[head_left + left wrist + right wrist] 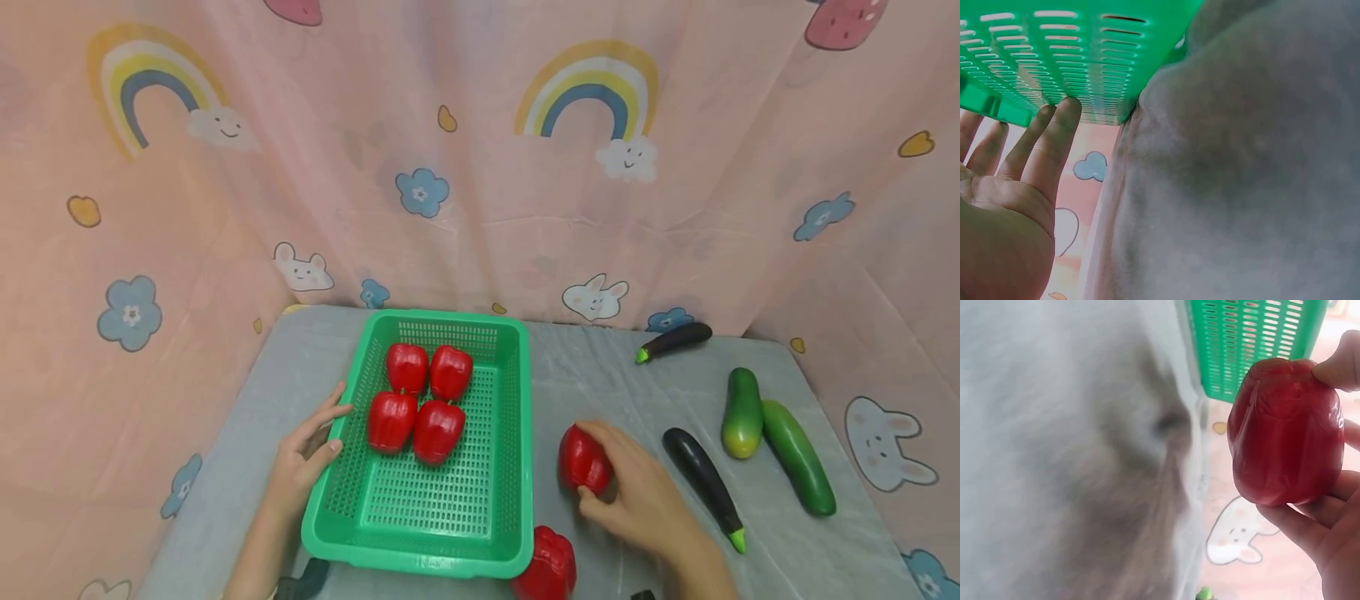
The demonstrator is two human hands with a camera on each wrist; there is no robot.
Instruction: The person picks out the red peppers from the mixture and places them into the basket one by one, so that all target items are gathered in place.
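My right hand (637, 492) grips a red bell pepper (584, 460) just right of the green basket (531, 433). The right wrist view shows this pepper (1288, 434) between the thumb on one end and the fingers on the other. At the basket's left side, my left hand (303, 458) has its fingers extended. Its fingertips (1069, 107) touch the slotted outer wall in the left wrist view. Inside the basket, several red bell peppers (392, 422) sit grouped toward the back left. Another red bell pepper (551, 567) lies by the basket's front right corner, partly cut off by the frame.
To the right on the grey cloth (600, 375) lie a dark eggplant (705, 483) and two green cucumber-like vegetables, one shorter (742, 412) and one longer (798, 458). A second eggplant (675, 341) lies near the back edge. A pink patterned curtain (480, 167) hangs behind and at the sides.
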